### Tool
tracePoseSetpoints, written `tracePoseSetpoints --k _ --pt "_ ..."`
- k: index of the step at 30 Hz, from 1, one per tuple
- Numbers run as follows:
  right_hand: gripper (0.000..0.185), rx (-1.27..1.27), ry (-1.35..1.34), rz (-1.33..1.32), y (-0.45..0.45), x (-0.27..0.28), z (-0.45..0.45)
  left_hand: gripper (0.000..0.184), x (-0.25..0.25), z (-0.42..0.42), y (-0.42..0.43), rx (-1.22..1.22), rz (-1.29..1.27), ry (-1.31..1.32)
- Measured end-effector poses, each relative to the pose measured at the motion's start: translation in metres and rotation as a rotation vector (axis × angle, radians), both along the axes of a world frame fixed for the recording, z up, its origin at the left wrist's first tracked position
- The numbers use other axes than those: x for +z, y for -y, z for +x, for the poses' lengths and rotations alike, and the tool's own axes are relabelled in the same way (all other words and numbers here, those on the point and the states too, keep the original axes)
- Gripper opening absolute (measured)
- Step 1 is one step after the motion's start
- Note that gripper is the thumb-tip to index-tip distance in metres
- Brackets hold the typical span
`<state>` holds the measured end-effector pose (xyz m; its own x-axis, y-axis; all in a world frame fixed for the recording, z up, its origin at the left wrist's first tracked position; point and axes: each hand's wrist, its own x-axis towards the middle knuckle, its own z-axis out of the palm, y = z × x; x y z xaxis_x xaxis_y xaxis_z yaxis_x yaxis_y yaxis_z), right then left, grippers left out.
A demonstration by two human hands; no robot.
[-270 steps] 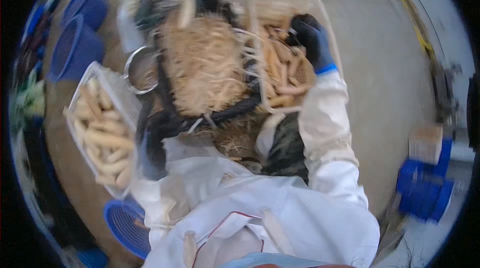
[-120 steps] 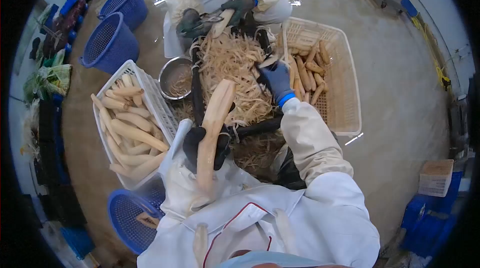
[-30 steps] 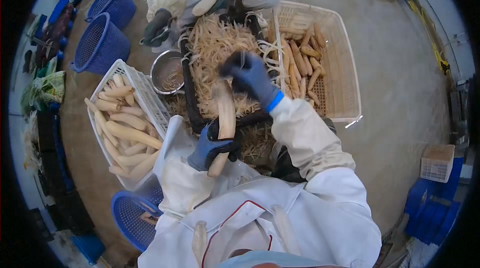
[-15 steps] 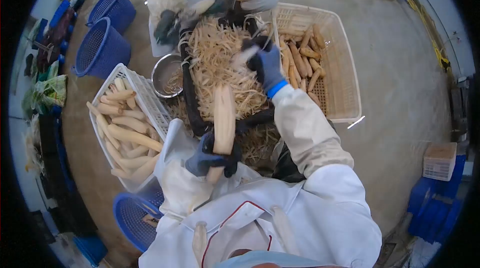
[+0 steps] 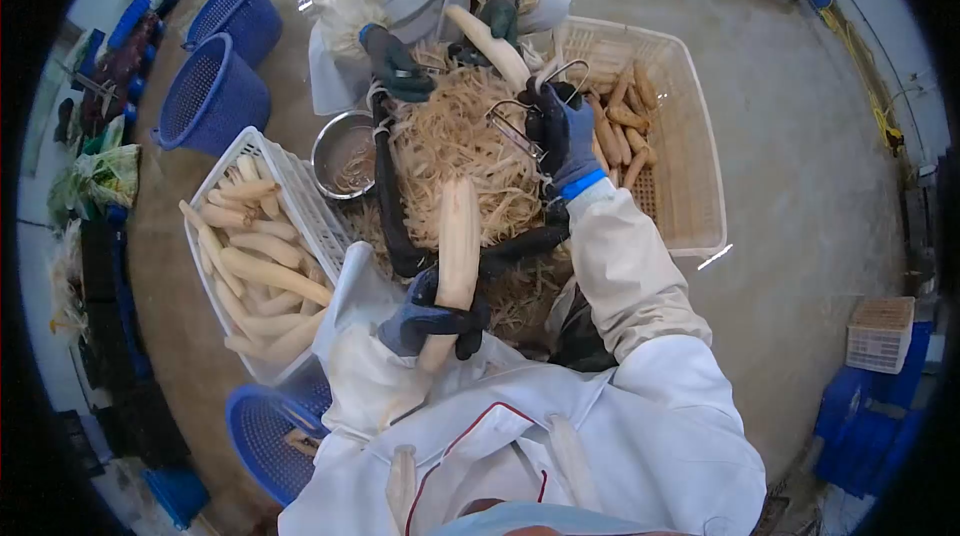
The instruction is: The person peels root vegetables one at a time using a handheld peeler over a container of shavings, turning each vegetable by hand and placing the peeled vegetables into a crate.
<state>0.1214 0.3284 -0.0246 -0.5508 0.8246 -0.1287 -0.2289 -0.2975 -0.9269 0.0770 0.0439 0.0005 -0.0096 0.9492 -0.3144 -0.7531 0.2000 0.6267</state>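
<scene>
My gloved left hand (image 5: 435,321) is wrapped round the lower part of a pale peeled root (image 5: 459,241), which points up and away from me. In my gloved right hand (image 5: 560,126) is a metal peeler (image 5: 515,131), held above the right side of a dark-framed container (image 5: 393,201). A heap of peel strips (image 5: 460,151) fills that container, just beyond the root's upper end. The peeler and the root are apart.
Across the heap, a co-worker's gloved hands hold another root (image 5: 490,44). At left are a white crate (image 5: 325,226) of peeled roots, a metal bowl (image 5: 318,161) and blue baskets (image 5: 215,101). A white crate (image 5: 705,166) of unpeeled roots stands at right.
My right hand has moved a little right and toward me, and its peeler now shows clearly. The root in my left hand stays pointing away. The co-worker's hands and root have shifted right.
</scene>
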Motion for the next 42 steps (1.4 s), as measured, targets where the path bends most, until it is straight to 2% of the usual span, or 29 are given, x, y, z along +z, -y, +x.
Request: tracePoseSetpoints --k 2,3,5,6,7,9,10,11,13,14,15,17,18,19,21,23,24,27,28,29,31,33,34,37,38,41,42 --pt "0.013 0.057 -0.1 -0.053 0.022 0.029 0.003 0.06 -0.02 -0.004 0.0 0.022 -0.025 -0.048" --pt "0.014 0.239 -0.102 0.038 0.034 0.032 0.006 0.059 -0.022 -0.003 -0.001 0.022 -0.035 -0.065" --pt "0.015 0.433 0.0 0.215 0.061 0.033 0.006 0.06 -0.023 -0.002 -0.002 0.006 -0.054 -0.099" --pt "0.016 0.342 0.03 0.222 0.049 0.009 -0.002 0.06 -0.02 -0.001 -0.001 -0.014 -0.067 -0.117" --pt "0.016 0.179 -0.075 0.07 0.035 -0.005 -0.008 0.062 -0.017 0.0 -0.001 -0.031 -0.061 -0.15" --pt "0.014 -0.097 0.047 0.105 -0.004 -0.007 -0.004 0.067 -0.011 0.001 -0.002 -0.048 -0.035 -0.219" --pt "0.014 -0.047 -0.081 0.031 -0.013 0.007 0.0 0.068 -0.011 0.0 -0.002 -0.044 -0.041 -0.216" --pt "0.015 -0.052 -0.056 0.247 -0.009 0.016 0.009 0.07 -0.014 0.001 -0.002 -0.04 -0.047 -0.21" --pt "0.011 0.135 -0.132 -0.091 0.022 0.045 0.011 0.069 -0.017 0.003 -0.007 -0.022 -0.069 -0.236" --pt "0.015 0.24 -0.147 0.075 0.029 0.032 0.005 0.068 -0.018 0.002 -0.008 -0.018 -0.092 -0.274" --pt "0.013 0.325 -0.065 0.043 0.046 0.049 0.012 0.066 -0.019 0.002 -0.007 -0.021 -0.12 -0.312" --pt "0.012 0.042 -0.053 0.046 0.014 0.007 0.0 0.078 -0.043 0.002 0.002 -0.04 -0.024 -0.62" --pt "0.013 -0.112 0.072 0.035 0.001 0.012 0.001 0.084 -0.051 0.001 0.002 -0.041 0.034 -0.781" --pt "0.015 -0.091 -0.032 0.027 -0.007 0.015 0.009 0.086 -0.056 -0.001 0.004 -0.027 0.012 -0.8" --pt "0.016 0.009 -0.055 0.201 0.006 0.03 0.015 0.091 -0.063 0.001 0.003 0.02 -0.032 -0.82" --pt "0.015 0.308 -0.079 0.093 0.031 0.035 0.013 0.091 -0.062 0.003 -0.003 0.043 -0.052 -1.008" --pt "0.012 0.401 0.017 0.136 0.043 0.045 0.017 0.091 -0.06 0.003 -0.004 0.042 -0.065 -1.104" --pt "0.01 -0.167 0.212 0.446 -0.002 -0.016 -0.001 0.089 -0.058 0.006 -0.002 0.063 -0.057 -1.315" --pt "0.011 -0.113 0.114 0.135 -0.011 0.002 0.011 0.09 -0.057 0.006 0.0 0.089 -0.01 -1.351" --pt "0.011 -0.069 0.047 0.272 -0.021 -0.005 0.013 0.09 -0.056 0.005 0.0 0.116 0.036 -1.384" --pt "0.012 0.137 -0.054 -0.007 0.012 0.038 0.019 0.09 -0.063 0.002 -0.002 0.144 0.036 -1.447" --pt "0.012 0.325 -0.114 0.261 0.04 0.037 0.011 0.089 -0.066 0.005 -0.002 0.158 -0.008 -1.525" --pt "0.013 0.313 -0.028 0.239 0.037 0.028 0.011 0.088 -0.063 0.006 -0.003 0.16 -0.046 -1.577" --pt "0.013 -0.027 0.181 0.289 0.008 0.0 0.005 0.084 -0.047 0.009 -0.009 0.207 -0.095 -1.758" --pt "0.013 -0.032 0.104 0.107 -0.003 0.002 0.01 0.083 -0.042 0.008 -0.011 0.232 -0.099 -1.825" --pt "0.017 0.118 0.06 0.102 0.011 0.061 0.033 0.082 -0.039 0.003 -0.009 0.195 -0.206 -1.982" --pt "0.017 0.234 0.021 0.122 0.017 0.059 0.033 0.079 -0.037 0.003 -0.011 0.185 -0.221 -2.006"
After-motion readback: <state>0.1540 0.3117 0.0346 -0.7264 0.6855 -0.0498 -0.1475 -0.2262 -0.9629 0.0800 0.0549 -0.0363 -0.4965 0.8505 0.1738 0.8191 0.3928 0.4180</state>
